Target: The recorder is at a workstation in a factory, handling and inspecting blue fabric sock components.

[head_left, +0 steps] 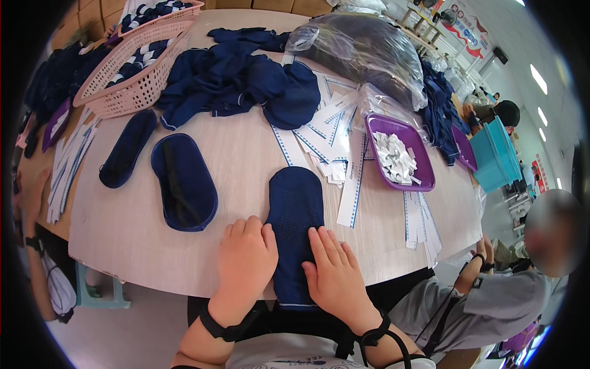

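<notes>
Fingers of the right hand (335,277) lie extended and nearly together, flat on the right side of a long, round-ended, navy-blue sock-like fabric piece (295,209); the thumb stands apart. Fingers of the left hand (249,255) are curled at its left edge; whether they grip fabric cannot be told. The piece reaches the near edge of a pale wood-grain table (141,258). Beyond: two navy sole-shaped pieces (184,184), left; blue-edged white paper strips (353,190) and a purple plastic tray (424,175), right.
</notes>
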{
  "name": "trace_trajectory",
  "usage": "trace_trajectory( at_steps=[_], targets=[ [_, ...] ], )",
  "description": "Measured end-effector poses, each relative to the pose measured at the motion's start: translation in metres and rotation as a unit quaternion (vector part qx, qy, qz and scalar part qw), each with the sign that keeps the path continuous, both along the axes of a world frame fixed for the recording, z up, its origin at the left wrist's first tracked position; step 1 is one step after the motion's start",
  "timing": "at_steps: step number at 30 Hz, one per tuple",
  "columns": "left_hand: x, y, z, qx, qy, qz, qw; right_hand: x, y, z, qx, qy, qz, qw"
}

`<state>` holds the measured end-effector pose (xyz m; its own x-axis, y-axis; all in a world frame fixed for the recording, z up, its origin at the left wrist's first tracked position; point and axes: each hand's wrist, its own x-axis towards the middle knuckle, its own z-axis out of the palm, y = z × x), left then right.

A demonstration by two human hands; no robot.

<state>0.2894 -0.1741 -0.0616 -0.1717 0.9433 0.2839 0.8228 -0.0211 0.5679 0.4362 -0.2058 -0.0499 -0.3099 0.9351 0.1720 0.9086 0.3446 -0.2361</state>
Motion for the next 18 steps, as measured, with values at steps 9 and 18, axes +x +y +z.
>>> trace_trajectory(
  at_steps=[9,18],
  targets=[
    [0.004,-0.002,0.003,-0.013,0.072,-0.023,0.997,0.0,-0.001,-0.004,0.026,-0.009,0.0,1.0],
    [0.004,-0.007,-0.001,0.007,0.004,-0.031,0.999,0.024,-0.012,0.023,0.021,0.093,0.187,0.978]
  ],
)
